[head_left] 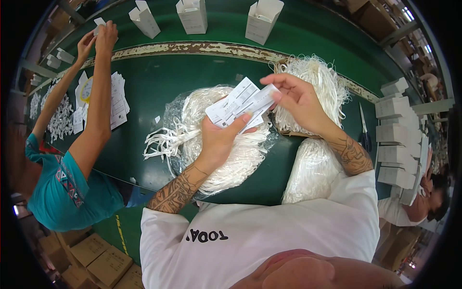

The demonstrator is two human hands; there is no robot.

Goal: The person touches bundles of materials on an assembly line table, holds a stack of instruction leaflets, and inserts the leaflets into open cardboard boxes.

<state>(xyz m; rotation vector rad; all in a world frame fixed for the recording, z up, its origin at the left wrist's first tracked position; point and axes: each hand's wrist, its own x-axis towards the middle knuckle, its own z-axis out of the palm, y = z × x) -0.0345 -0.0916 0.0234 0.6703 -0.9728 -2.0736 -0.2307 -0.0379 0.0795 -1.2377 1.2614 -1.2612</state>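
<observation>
Over the middle of the green table, my left hand (219, 139) is closed on a fanned stack of white printed paper slips (233, 103), its thumb across their lower part. My right hand (301, 103) pinches the upper right end of the front slip (260, 101) between thumb and fingers. Beneath the hands lies a big bundle of white cords (240, 168) on clear plastic, with loose looped ends to the left. Another heap of white cords (313, 72) sits behind my right hand. A plastic-wrapped white bundle (313, 171) is beside my right forearm.
Open white boxes (262, 21) stand on the green belt beyond the worn table edge. Scissors (363, 127) and stacked white boxes (397, 139) are at right. At left, a co-worker's hands (103, 38) handle a white piece above paper stacks (118, 101) and small white parts (60, 115).
</observation>
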